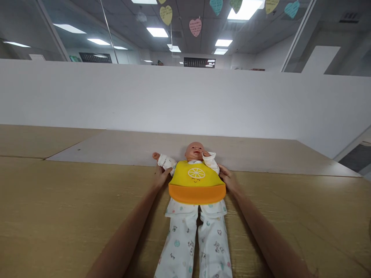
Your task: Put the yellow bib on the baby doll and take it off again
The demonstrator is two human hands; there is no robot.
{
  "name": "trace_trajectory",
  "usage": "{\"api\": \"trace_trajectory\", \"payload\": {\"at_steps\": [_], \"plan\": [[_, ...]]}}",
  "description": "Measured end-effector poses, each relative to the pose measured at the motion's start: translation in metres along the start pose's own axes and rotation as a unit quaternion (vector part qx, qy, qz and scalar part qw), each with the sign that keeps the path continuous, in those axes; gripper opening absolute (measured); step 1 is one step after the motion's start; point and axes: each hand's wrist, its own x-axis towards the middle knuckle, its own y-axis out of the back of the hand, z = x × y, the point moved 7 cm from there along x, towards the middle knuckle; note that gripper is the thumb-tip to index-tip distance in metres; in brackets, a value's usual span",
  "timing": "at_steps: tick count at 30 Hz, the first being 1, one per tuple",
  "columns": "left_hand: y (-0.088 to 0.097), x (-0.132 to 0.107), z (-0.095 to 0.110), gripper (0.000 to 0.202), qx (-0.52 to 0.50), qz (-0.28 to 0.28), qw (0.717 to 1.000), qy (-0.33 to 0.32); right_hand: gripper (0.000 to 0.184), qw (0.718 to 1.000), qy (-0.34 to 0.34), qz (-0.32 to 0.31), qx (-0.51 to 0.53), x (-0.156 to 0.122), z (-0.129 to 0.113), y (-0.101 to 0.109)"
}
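A baby doll [194, 151] lies on its back with its head away from me. It wears a white printed top and white printed trousers [181, 243]. A yellow silicone bib [185, 173] with an orange catch pocket [197, 194] covers its chest. My left hand [161, 177] is closed at the doll's sleeved arm on the left, thumb against the sleeve [167, 162]. On the other side, my right hand [228, 178] holds the doll by its upper arm beside the bib, with the fingertips partly hidden. The doll's arm on that side is bent, its hand near its face.
The doll rests on a wooden table [87, 193], with a paler panel [130, 146] under its head. Behind stands a white partition [174, 100] topped by glass. Heart-shaped paper notes [195, 27] hang on the glass.
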Motion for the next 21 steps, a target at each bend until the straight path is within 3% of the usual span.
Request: {"api": "trace_trajectory", "payload": {"at_steps": [4,8,12,17,21], "plan": [[-0.006,-0.004,0.001,0.043,0.043,-0.024,0.999,-0.016,0.049,1.000,0.012,0.003,0.003,0.000,-0.001,-0.001],[-0.026,-0.013,0.001,0.052,0.074,-0.127,0.989,-0.030,0.052,1.000,0.020,-0.010,0.010,-0.001,-0.001,-0.004],[-0.044,-0.023,0.013,0.052,0.099,-0.201,0.971,-0.080,0.056,0.999,0.003,-0.036,0.023,-0.001,0.005,-0.006],[-0.043,-0.020,0.014,0.047,0.059,-0.192,0.978,-0.050,0.055,0.998,0.014,-0.058,0.013,0.000,0.003,-0.008],[-0.041,-0.018,0.001,0.065,0.055,-0.198,0.979,-0.002,0.053,0.998,0.024,-0.050,0.016,-0.003,-0.005,-0.011]]}}
